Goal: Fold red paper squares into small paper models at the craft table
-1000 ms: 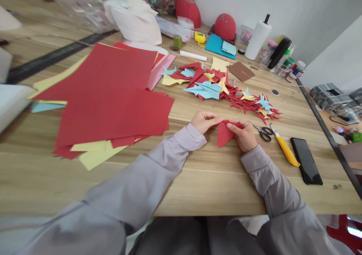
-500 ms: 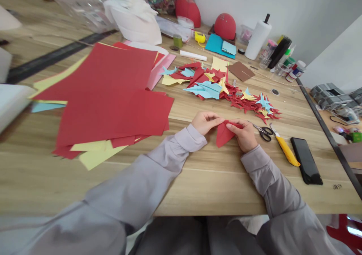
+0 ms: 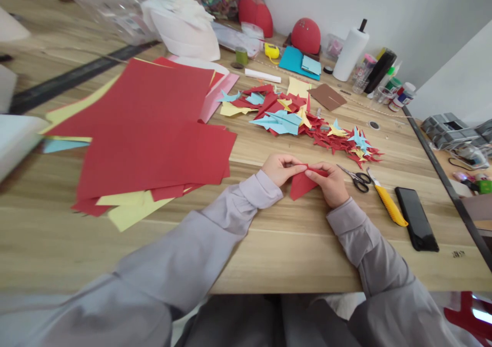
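Between my hands is a small piece of folded red paper (image 3: 303,186), its lower corner pointing toward me. My left hand (image 3: 280,169) pinches its top left edge, thumb pressed near the fold. On the other side my right hand (image 3: 331,182) grips the top right part, the thumb meeting the left thumb at the upper middle. The fingertips behind the paper are partly hidden. Just right of my right hand lie scissors (image 3: 360,183) with black handles and a yellow utility knife (image 3: 390,206).
Large red paper sheets (image 3: 154,147) are stacked at the left. Beyond my hands lies a pile of folded paper pieces, with a blue paper plane (image 3: 277,123) at its front. A black phone (image 3: 416,219) rests at the right. Bottles (image 3: 402,98) stand near the wall.
My left hand has shifted slightly right and down, its thumb now closer to the right thumb. The red paper's lower corner has swung a little to the left.
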Tool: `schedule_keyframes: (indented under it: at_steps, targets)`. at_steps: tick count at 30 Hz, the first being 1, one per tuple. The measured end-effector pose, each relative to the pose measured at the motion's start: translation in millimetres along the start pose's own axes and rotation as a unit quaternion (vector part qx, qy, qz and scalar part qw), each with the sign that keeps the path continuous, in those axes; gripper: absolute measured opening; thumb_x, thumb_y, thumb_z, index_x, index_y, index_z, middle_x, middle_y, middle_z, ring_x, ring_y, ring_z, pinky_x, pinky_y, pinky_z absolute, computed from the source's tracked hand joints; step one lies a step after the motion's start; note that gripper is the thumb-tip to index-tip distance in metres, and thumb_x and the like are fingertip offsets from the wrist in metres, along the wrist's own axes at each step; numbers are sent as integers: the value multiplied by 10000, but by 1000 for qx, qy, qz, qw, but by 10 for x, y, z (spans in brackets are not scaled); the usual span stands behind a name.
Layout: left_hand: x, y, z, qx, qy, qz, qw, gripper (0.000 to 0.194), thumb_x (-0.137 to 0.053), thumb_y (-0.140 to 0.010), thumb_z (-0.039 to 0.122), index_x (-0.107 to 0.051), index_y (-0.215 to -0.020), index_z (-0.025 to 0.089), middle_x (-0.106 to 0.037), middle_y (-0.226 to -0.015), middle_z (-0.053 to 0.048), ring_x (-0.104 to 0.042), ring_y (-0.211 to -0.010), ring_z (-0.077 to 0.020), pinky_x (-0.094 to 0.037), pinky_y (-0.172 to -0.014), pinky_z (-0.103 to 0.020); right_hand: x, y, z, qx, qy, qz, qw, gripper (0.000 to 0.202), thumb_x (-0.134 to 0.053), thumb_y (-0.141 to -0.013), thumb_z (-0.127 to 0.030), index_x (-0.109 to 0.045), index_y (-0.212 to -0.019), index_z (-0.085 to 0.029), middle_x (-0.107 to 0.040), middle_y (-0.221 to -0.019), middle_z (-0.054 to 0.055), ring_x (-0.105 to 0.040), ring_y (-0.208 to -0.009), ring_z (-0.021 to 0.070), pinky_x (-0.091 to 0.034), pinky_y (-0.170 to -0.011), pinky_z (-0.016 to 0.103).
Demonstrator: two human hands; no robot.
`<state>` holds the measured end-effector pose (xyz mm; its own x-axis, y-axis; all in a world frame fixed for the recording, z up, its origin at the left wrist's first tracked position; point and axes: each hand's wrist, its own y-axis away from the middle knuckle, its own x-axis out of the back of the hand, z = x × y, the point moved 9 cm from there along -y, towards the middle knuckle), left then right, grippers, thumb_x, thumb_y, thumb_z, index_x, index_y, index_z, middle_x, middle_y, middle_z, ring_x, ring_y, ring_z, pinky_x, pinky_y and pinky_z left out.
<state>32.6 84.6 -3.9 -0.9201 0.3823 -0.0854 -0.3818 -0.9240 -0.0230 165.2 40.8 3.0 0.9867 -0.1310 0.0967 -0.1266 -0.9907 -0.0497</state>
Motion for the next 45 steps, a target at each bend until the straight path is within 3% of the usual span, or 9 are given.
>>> schedule_keyframes:
  at_steps: [22,29,33,45]
  targets:
    - [-53,9,37,-16,12,-18,1000,321,-802,-513,428,-675,-595,145,-638,-559,-16,-538,-538,-122,-420,-544,-261,-67,33,-81,10,34,-30,999,230,-779,-596,-399,-682,-657,-200,-669,-660,-2,-564,-614,137,-462,-637,288]
    - [-45,5,8,17,61,-11,998,440,-719,-595,571,-689,-645,135,-661,-618,-27,-576,-597,-135,-445,-594,-265,-33,23,-10,-19,6,-10,1000,252,-795,-571,-393,-675,-668,-193,-666,-664,-6,-558,-601,129,-453,-619,275]
    - [-46,0,14,10,25,-21,999,377,-792,-518,484,-680,-622,139,-646,-569,-10,-542,-540,-116,-434,-558,-254,-8,21,-11,-16,-7,2,1000,252,-791,-578,-397,-677,-677,-195,-668,-668,-5,-558,-603,129,-451,-626,275]
    - [-53,8,27,-1,1,-26,1000,269,-761,-567,386,-651,-587,141,-617,-537,-1,-505,-505,-104,-394,-522,-244,-91,34,-84,3,18,-44,999,258,-762,-614,-446,-680,-653,-204,-658,-656,-7,-558,-619,138,-456,-656,289]
